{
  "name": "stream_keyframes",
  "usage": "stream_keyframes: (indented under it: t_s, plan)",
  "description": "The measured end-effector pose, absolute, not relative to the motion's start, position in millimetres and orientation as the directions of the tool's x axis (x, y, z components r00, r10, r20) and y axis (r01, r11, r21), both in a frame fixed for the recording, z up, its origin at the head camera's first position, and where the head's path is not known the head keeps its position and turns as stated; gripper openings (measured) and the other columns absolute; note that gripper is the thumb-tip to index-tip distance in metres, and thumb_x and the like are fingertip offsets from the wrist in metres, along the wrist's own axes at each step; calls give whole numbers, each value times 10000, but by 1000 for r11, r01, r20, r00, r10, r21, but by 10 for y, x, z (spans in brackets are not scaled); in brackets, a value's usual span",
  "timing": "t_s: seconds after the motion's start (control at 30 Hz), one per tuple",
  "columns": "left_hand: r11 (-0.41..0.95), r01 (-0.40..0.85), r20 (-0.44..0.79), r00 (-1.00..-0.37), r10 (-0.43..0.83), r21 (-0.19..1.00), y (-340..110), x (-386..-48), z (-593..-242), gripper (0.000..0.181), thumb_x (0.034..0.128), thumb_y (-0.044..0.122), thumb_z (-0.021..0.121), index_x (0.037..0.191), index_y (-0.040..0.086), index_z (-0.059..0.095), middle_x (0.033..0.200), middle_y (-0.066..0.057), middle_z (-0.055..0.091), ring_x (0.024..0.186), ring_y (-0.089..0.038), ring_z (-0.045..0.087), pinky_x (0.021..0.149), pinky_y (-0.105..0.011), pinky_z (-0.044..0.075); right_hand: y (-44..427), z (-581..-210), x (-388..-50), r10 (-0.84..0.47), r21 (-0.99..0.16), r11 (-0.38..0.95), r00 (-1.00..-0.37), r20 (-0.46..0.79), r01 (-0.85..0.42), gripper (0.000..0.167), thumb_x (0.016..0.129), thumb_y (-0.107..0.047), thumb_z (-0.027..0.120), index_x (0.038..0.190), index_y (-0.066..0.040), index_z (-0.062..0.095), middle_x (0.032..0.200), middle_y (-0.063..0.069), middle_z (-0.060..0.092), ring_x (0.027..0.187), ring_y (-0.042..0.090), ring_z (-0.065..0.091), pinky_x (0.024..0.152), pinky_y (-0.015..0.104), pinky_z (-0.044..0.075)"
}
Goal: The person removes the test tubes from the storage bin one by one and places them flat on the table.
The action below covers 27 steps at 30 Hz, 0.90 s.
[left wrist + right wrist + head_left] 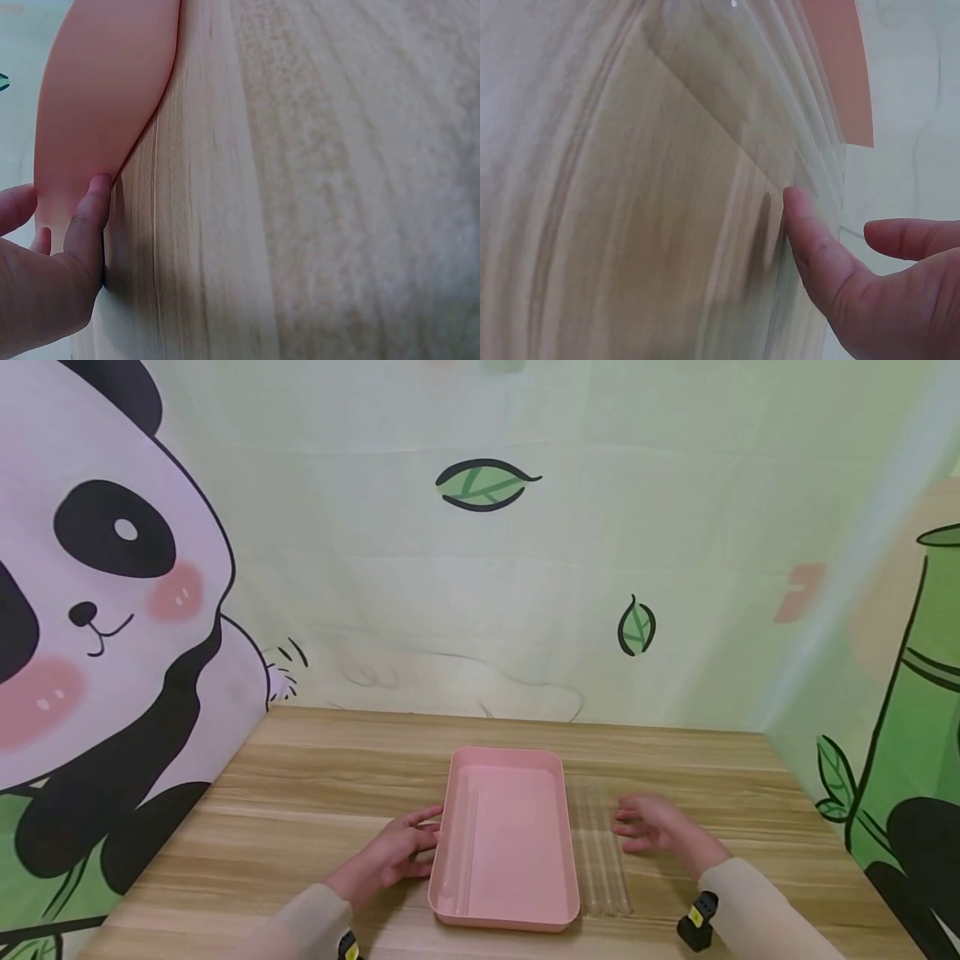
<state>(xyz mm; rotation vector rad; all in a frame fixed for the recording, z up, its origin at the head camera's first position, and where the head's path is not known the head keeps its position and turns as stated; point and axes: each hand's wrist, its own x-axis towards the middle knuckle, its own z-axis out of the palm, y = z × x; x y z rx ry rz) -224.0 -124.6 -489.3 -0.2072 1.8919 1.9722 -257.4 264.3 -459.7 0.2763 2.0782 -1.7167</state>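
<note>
A pink rectangular tray [519, 835] lies lengthwise on the wooden table. Inside it, along the left wall, is a long clear tube [464, 852]. My left hand [393, 853] rests at the tray's left side; in the left wrist view its thumb touches the pink wall [112, 82], with the fingers partly hidden. Several more clear tubes [598, 860] lie side by side, just right of the tray. Beside them is my right hand [654, 823], fingers loosely extended towards the tubes and holding nothing. In the right wrist view a fingertip is close to the outermost tube [727, 112]; contact is unclear.
The wood-grain table [337, 760] spreads around the tray on all sides. Behind it hangs a pale green backdrop [360, 527] with leaf drawings, a panda [112, 635] on the left and bamboo [926, 710] on the right.
</note>
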Motion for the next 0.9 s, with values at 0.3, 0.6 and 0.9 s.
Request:
stream_keyframes:
  t_s: [0.3,0.6,0.9]
  plan:
    - [-9,-369,-359,-909,209,929,-1251,-2243,-4913,607,962,-9,547,1542,-16,368,1516,-301,456,987,-102,646,807,-387,553,2753,-4584,-2520,-142,-882,226,-882,-449,413,570,1082,-164,365,1516,183,234,1416,359,495,970,122,666,879,417,605]
    - [-8,-372,-362,-907,214,928,-1250,-2244,-4917,608,967,-2,556,1545,-16,367,1511,-298,466,1009,-112,648,808,-390,559,2850,-4471,-2430,-135,-897,211,-897,-421,389,544,1068,-149,412,1500,160,298,1061,1,662,935,103,621,844,377,587]
    - [-10,-374,-364,-908,209,927,-1260,-2245,-4924,607,959,-13,554,1540,-14,378,1495,-283,485,979,-109,645,790,-372,555,2869,-4271,-2350,-160,-907,210,-902,-401,366,535,1060,-160,417,1491,145,331,1053,-32,612,968,95,607,875,369,569]
